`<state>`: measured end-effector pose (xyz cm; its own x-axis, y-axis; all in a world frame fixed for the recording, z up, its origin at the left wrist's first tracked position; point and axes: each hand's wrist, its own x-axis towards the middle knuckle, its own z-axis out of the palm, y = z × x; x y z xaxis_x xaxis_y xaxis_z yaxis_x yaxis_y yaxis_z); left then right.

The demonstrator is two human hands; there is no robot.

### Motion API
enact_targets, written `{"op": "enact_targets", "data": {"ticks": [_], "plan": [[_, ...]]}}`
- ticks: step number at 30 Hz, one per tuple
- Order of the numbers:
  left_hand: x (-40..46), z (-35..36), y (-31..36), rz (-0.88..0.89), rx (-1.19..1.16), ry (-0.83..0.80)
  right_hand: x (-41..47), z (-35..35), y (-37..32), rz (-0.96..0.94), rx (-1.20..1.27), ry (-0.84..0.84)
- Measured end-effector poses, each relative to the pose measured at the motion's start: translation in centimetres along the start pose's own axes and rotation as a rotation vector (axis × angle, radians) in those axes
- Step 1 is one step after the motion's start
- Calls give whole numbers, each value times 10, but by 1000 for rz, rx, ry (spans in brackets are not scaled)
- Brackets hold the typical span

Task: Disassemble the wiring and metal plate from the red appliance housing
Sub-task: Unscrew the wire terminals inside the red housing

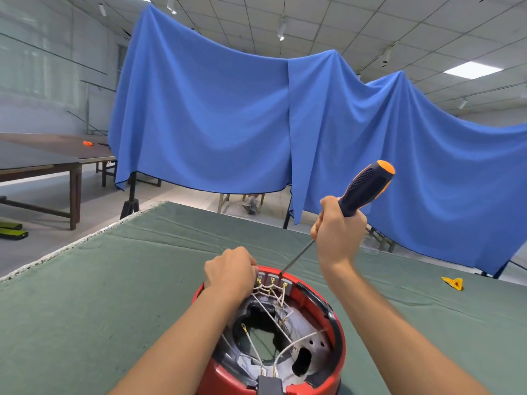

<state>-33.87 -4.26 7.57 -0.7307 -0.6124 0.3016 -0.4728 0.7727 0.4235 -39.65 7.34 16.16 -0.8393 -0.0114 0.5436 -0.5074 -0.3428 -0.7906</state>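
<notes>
Head view cuts off the near edge of the round red plastic appliance housing [336, 332] at the bottom of the frame, and the left hand [231, 273] hides part of its far rim. That hand is curled closed on the rim beside a row of grey terminal blocks [273, 279]; whether it pinches anything there cannot be told. White braided wires [268, 312] with brass lugs cross the grey metal plate [310, 340] inside the housing. The right hand [338, 229], above and right of the housing, is clenched on the dark blue and orange handle of a screwdriver [365, 189], whose thin shaft slants down to the terminal row; its tip is too small to make out. All sits on a green cloth-covered table [142, 280], with a small yellow scrap [453, 283] well apart at right. A blue draped sheet [228, 115] hangs behind.
</notes>
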Motion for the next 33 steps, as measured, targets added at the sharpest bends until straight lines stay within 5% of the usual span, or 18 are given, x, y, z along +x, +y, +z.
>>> {"op": "enact_targets", "data": {"ticks": [5, 14, 33], "plan": [[-3, -2, 3, 25, 184, -57, -7, 5, -2, -11, 19, -26], [6, 6, 7, 35, -4, -71, -11, 8, -4, -2, 72, -24], [4, 14, -3, 106, 4, 16, -21, 8, 19, -20, -22, -37]]}}
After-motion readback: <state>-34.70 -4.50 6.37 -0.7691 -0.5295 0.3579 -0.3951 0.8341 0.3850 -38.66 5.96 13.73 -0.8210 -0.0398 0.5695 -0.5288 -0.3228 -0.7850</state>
